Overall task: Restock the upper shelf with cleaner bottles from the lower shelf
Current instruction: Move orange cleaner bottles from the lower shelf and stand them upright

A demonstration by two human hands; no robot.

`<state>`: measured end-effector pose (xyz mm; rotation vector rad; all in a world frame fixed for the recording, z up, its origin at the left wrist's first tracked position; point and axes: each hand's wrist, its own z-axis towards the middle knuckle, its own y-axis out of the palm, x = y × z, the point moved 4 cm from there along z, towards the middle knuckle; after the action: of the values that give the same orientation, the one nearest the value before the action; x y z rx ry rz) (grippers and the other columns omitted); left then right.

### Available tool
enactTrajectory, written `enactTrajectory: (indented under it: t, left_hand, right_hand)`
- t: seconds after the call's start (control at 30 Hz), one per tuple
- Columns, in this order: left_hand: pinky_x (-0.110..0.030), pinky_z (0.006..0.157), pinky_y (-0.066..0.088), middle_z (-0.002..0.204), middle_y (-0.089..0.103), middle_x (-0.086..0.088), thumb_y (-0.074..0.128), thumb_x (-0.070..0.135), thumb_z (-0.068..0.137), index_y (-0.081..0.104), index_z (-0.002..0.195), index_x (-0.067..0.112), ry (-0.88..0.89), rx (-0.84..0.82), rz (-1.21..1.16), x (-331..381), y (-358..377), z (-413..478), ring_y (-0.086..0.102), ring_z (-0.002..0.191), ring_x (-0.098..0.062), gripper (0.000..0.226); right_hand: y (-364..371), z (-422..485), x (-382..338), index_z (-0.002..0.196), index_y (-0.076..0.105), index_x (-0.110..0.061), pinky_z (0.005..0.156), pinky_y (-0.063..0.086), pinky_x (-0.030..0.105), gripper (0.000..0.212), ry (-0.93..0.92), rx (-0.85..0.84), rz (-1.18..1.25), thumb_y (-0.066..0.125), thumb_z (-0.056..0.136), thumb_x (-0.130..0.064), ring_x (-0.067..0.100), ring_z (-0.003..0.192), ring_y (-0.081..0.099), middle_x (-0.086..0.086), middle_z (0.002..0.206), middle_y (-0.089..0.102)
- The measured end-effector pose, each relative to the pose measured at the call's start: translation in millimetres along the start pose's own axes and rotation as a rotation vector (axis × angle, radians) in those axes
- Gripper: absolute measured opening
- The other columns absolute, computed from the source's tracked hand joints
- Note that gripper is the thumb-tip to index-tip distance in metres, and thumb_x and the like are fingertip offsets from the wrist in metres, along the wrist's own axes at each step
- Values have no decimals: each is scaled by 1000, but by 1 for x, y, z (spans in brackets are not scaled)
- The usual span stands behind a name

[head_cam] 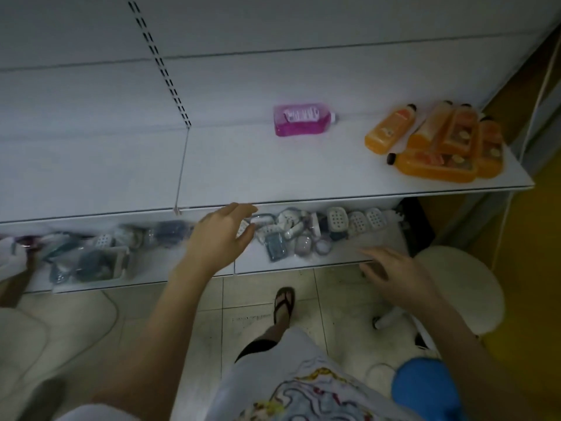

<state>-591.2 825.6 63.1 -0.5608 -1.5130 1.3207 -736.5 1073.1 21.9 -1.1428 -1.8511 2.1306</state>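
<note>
Head view, the only one I have: I see both hands out in front of the shelving, neither holding anything. The left hand (pixel 221 235) is spread, fingers loose and apart, hanging just under the front lip of the upper shelf (pixel 273 174) and over the packaged goods on the lower shelf (pixel 343 256); I judge it is reaching in toward that shelf to fetch stock. The right hand (pixel 394 275) is likewise released, palm down, fingers extended at the front edge of the lower shelf, perhaps steadying or about to reach in as well. On the upper shelf a pink bottle (pixel 300 119) lies on its side near the back panel, cap pointing right, well apart from a cluster of orange bottles (pixel 440 141) laid flat and crowded at the right end (lying down rather than stood up, so they look dumped there for sorting rather than faced for display). The lower shelf holds soap dishes (pixel 358 221) and small wrapped items (pixel 288 235); I cannot pick out any cleaner bottle among them, as that area is dim and blurred. The pink bottle carries a white label with print, and the orange ones have pictured labels, but no brand or word is legible to me. A white stool (pixel 461 287) stands beside the shelving on the tiled floor (pixel 249 302).
</note>
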Motion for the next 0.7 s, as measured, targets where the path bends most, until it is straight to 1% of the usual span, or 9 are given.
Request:
enactTrajectory:
  t: [0.13,0.2,0.27,0.33,0.43,0.47,0.5,0.6,0.7]
  left_hand:
    - [-36,82,50,115,64,-6,55,21,91,57,121,12,13,-24,-30,-1,16,32,61,101,-26,32]
    - [-35,83,48,116,64,-6,55,21,91,57,122,12,32,-19,-28,-4,19,58,61,102,-26,32]
    - [-35,83,47,117,64,-8,55,21,91,58,122,11,65,0,-5,-6,18,91,61,103,-28,32]
    - [-35,83,46,118,63,-9,54,21,91,58,122,11,105,7,22,-6,17,127,60,103,-29,32]
    - [-38,86,45,122,59,-9,51,22,92,56,124,12,155,-33,61,-8,22,184,58,107,-30,34]
    - [-39,86,45,124,58,-10,51,22,92,55,125,12,175,-53,82,-8,25,203,57,108,-30,34]
    - [-41,87,45,124,57,-11,51,22,92,54,125,12,195,-74,107,-8,28,223,57,108,-31,35]
    - [-43,90,45,127,52,-14,52,22,91,53,125,11,204,-150,154,-7,44,281,53,111,-34,37]
    - [-42,92,43,129,47,-15,53,23,91,49,129,10,156,-245,157,-10,69,328,49,115,-34,41]
  right_hand:
    - [-4,25,17,110,66,-7,69,40,25,27,66,27,51,66,83,-7,28,85,63,13,102,68]
    - [-8,43,22,110,66,-7,67,39,23,27,61,34,37,67,82,-7,27,83,64,13,100,68]
    - [-18,64,23,105,68,-6,65,41,22,27,32,57,3,70,78,-3,27,78,66,13,96,69]
    - [-25,83,24,100,69,-5,63,47,25,27,-25,76,-37,72,74,2,28,74,67,14,91,70]
    - [-27,108,33,108,65,-5,74,54,34,27,-22,74,-84,66,82,-6,29,89,65,12,102,68]
    - [-28,114,36,111,64,-6,74,54,37,28,-5,87,-85,64,83,-9,29,90,65,11,104,67]
    - [-29,120,40,113,63,-7,72,54,37,29,9,103,-74,64,84,-10,29,89,64,11,105,67]
    - [-30,131,48,114,63,-8,69,45,25,31,44,106,-46,66,83,-10,27,84,65,10,104,67]
    - [-35,138,59,115,63,-9,70,43,24,31,74,92,-46,65,84,-10,27,85,65,10,105,67]
